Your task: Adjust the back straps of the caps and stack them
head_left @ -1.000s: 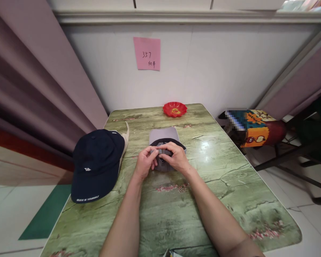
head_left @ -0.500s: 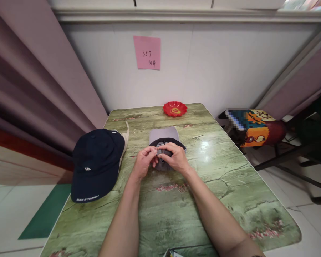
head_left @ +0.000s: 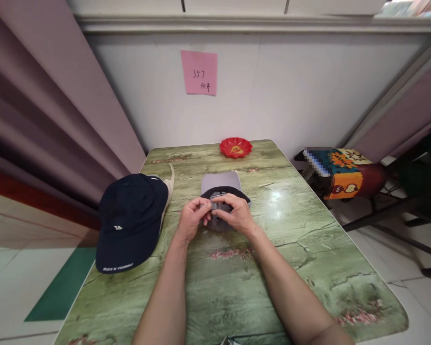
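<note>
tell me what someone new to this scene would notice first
A newcomer would probably spot the red dish at the far edge of the green table first, then the pink note on the wall behind. A large navy cap stands out on the table's left side. In the middle, the left hand and right hand grip a lilac-grey cap.
</note>
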The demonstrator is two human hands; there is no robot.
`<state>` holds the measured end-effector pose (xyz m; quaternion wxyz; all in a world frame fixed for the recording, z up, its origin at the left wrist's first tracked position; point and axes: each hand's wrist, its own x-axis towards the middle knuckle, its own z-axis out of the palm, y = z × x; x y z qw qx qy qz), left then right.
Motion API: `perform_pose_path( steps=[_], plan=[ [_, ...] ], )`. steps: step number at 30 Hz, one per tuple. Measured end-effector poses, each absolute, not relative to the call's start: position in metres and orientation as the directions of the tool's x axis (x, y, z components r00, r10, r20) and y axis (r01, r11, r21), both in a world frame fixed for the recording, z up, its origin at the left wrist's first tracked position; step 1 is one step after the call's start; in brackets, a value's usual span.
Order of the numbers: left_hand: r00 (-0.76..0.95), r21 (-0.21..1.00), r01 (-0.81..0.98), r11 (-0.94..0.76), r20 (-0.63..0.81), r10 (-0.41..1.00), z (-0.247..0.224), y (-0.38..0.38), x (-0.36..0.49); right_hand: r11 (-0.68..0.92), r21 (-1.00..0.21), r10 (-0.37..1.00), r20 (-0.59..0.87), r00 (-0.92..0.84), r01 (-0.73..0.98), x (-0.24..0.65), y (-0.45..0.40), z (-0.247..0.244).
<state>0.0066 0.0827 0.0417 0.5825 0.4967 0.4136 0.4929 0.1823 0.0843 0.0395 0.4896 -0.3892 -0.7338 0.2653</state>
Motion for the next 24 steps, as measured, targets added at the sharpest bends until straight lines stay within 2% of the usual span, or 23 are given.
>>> perform_pose_path(
  steps=[13,24],
  plan=[
    [0.165,0.992,-0.121,0.032,-0.011,0.986,0.0406,0.0839,0.0039,0.522,-0.769,0.853,0.472,-0.224,0.368,0.1809,0.0789,0.0480],
    [0.183,0.995,-0.093,0.021,-0.004,0.983,0.0414,0.0839,-0.0003,0.542,-0.755,0.841,0.494,-0.223,0.371,0.1816,0.0799,0.0435]
  ],
)
